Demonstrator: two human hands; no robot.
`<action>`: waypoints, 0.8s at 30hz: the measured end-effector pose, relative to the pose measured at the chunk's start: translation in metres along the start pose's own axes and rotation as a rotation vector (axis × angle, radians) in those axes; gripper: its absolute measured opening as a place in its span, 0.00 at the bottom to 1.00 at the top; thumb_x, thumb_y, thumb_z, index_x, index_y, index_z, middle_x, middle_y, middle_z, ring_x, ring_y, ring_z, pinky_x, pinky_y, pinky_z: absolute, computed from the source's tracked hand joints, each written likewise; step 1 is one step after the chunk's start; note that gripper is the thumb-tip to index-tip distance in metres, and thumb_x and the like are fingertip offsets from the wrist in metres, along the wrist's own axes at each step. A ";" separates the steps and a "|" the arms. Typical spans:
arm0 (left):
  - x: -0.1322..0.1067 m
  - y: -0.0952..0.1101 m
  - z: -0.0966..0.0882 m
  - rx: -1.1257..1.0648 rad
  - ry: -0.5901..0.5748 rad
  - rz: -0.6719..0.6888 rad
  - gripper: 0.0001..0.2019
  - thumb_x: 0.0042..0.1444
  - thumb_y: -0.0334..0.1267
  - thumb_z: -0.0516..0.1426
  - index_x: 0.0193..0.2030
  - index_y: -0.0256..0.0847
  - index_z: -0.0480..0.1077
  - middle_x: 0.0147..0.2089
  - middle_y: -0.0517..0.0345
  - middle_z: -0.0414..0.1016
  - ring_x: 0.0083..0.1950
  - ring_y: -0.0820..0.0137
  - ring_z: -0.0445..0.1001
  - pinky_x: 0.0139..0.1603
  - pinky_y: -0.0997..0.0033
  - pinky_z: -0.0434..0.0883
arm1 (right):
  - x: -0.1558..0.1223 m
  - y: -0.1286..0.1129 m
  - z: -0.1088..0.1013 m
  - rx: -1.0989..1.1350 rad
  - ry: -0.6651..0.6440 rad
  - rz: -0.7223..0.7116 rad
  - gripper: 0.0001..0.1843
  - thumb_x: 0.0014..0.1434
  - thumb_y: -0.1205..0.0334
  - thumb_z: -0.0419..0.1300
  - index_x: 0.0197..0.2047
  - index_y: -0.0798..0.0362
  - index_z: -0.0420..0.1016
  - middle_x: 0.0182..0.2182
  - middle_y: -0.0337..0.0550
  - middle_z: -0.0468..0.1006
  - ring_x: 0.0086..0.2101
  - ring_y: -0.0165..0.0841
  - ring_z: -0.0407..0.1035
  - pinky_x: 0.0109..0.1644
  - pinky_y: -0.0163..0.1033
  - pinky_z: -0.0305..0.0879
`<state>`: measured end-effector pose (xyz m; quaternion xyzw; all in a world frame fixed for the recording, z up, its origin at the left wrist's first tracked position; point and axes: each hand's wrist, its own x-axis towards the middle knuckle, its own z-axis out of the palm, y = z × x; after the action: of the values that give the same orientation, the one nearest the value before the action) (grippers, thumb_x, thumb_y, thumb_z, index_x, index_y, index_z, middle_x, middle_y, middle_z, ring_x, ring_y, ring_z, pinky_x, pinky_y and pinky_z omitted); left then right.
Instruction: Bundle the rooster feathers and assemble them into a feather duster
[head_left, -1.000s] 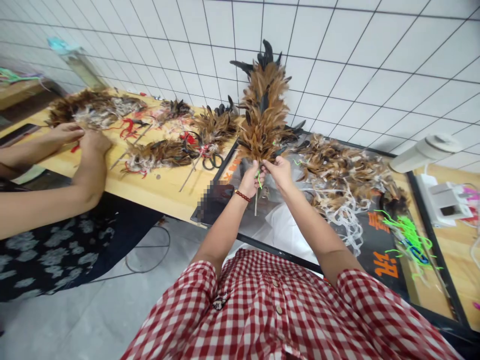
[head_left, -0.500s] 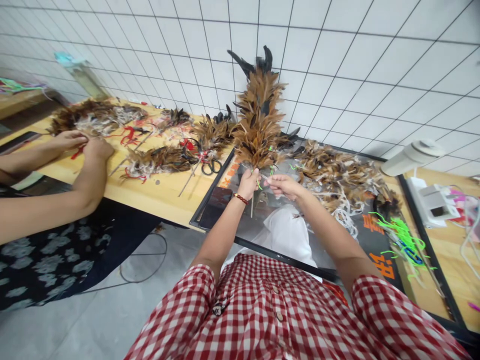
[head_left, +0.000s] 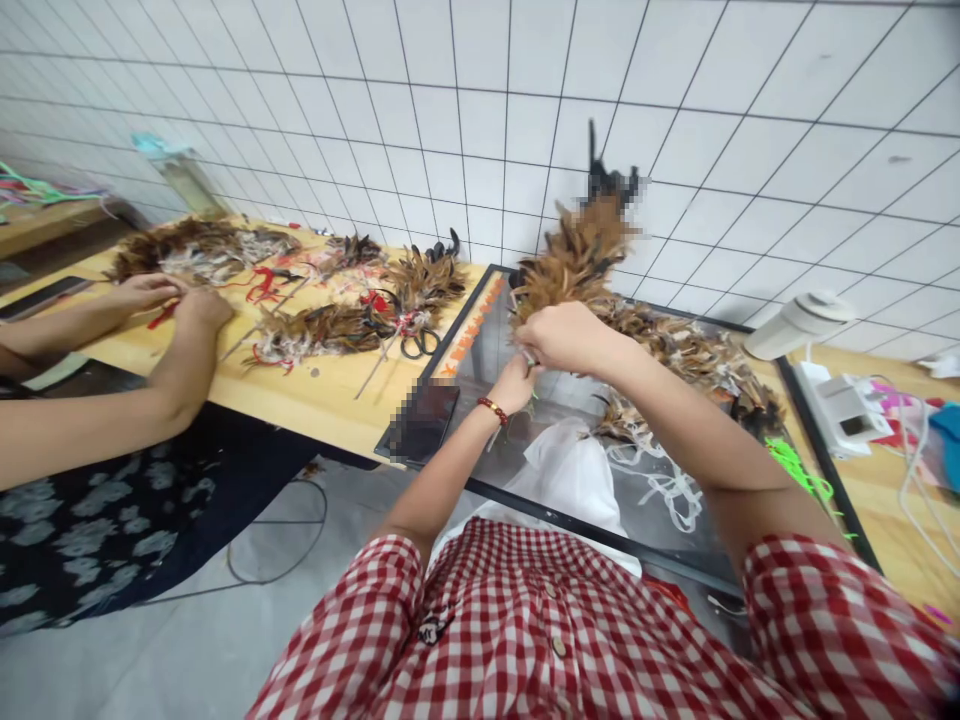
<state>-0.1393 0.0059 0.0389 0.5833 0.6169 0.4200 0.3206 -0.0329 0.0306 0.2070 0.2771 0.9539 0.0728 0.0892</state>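
Note:
A brown feather duster [head_left: 581,250] with black tips leans up and to the right, toward the tiled wall. My left hand [head_left: 516,384], with a beaded bracelet at the wrist, is closed around its thin stick just below the feathers. Over it crosses my right hand [head_left: 566,338], its fingers closed against the base of the feathers. What those fingers pinch is hidden behind the hand. Loose brown feathers [head_left: 675,350] lie in a pile to the right. White strips [head_left: 667,490] are bunched on the dark board below my right forearm.
To the left, a co-worker's hands [head_left: 176,300] work with something red. Finished-looking feather bundles [head_left: 322,330] and scissors [head_left: 420,344] lie on the wooden table. A phone [head_left: 427,420], green ties [head_left: 799,470], a white bottle [head_left: 799,325] and a power strip [head_left: 832,405] surround my place.
The feather duster has tilted from upright toward the right. My right hand has swung from beside the stick to over my left hand, at the feather base. The co-worker's hands stay nearly still.

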 end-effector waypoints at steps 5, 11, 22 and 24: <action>-0.021 0.029 -0.009 0.636 -0.167 0.030 0.16 0.71 0.36 0.51 0.57 0.25 0.68 0.48 0.27 0.81 0.53 0.46 0.83 0.52 0.55 0.75 | 0.048 0.009 0.005 -0.064 -0.041 0.057 0.16 0.66 0.63 0.61 0.52 0.59 0.85 0.50 0.64 0.85 0.54 0.54 0.79 0.51 0.47 0.72; -0.034 0.032 -0.017 0.979 -0.144 0.158 0.25 0.73 0.38 0.46 0.71 0.26 0.59 0.54 0.28 0.79 0.53 0.47 0.84 0.47 0.57 0.77 | 0.069 0.026 0.042 -0.014 -0.096 0.090 0.15 0.64 0.60 0.66 0.51 0.58 0.86 0.50 0.64 0.85 0.55 0.54 0.79 0.53 0.48 0.74; -0.021 0.018 -0.082 1.152 -0.153 0.344 0.19 0.72 0.35 0.44 0.61 0.32 0.70 0.48 0.36 0.80 0.49 0.53 0.83 0.42 0.61 0.74 | 0.024 0.137 0.053 0.558 -0.114 0.364 0.07 0.64 0.62 0.68 0.40 0.56 0.87 0.38 0.48 0.88 0.37 0.34 0.79 0.49 0.38 0.73; -0.019 0.012 -0.102 1.168 -0.150 0.392 0.18 0.72 0.35 0.45 0.57 0.32 0.72 0.47 0.36 0.81 0.48 0.53 0.82 0.41 0.61 0.73 | -0.013 0.182 0.074 0.810 -0.056 0.597 0.07 0.63 0.64 0.67 0.39 0.58 0.86 0.34 0.51 0.86 0.30 0.31 0.77 0.42 0.37 0.73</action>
<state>-0.2224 -0.0276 0.0932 0.7928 0.6021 0.0218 -0.0922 0.0873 0.1823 0.1713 0.5522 0.7819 -0.2884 -0.0248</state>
